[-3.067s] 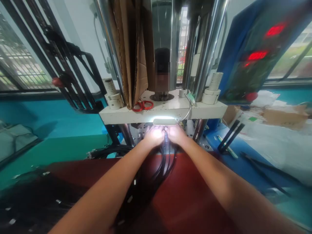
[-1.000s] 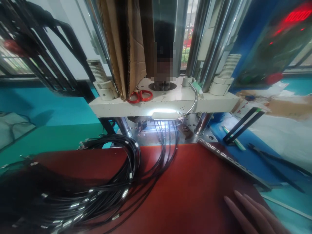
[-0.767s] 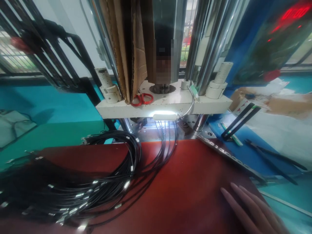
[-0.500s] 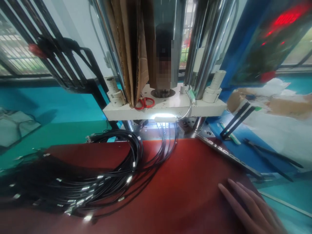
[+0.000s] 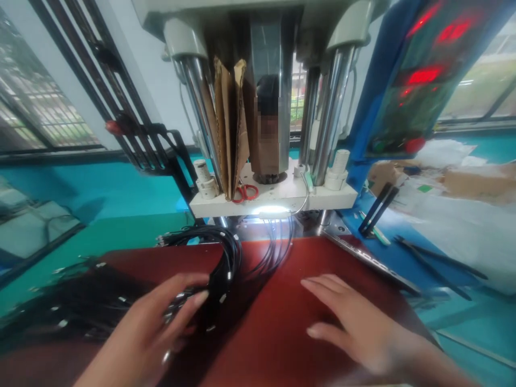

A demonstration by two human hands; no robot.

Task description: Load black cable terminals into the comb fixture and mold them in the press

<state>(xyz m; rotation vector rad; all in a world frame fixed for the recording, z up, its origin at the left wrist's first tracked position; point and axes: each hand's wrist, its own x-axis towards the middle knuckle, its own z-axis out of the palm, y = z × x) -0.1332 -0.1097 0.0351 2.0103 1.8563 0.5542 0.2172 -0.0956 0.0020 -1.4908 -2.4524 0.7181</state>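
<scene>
Over the bundle of black cables [image 5: 231,250] is my left hand [image 5: 155,317], its thumb and forefinger apart; any contact with the cables is hidden. My right hand [image 5: 346,317] hovers over the reddish-brown board [image 5: 278,317], fingers stretched, thumb spread, holding nothing. The cables bear small white tags and spread left across the board. A few thinner cable ends [image 5: 272,247] run up under the lit lower edge of the press's white plate [image 5: 226,207].
Red-handled scissors [image 5: 245,192] and folded cardboard [image 5: 231,129] rest on the press plate. A metal bar [image 5: 371,260] lies along the board's right edge. Black long-handled pliers [image 5: 437,263] lie farther right, below a control panel with red lights [image 5: 423,75].
My left hand has come into view over the cables. My right hand has moved left and forward over the board. The view has tilted up, showing more of the press.
</scene>
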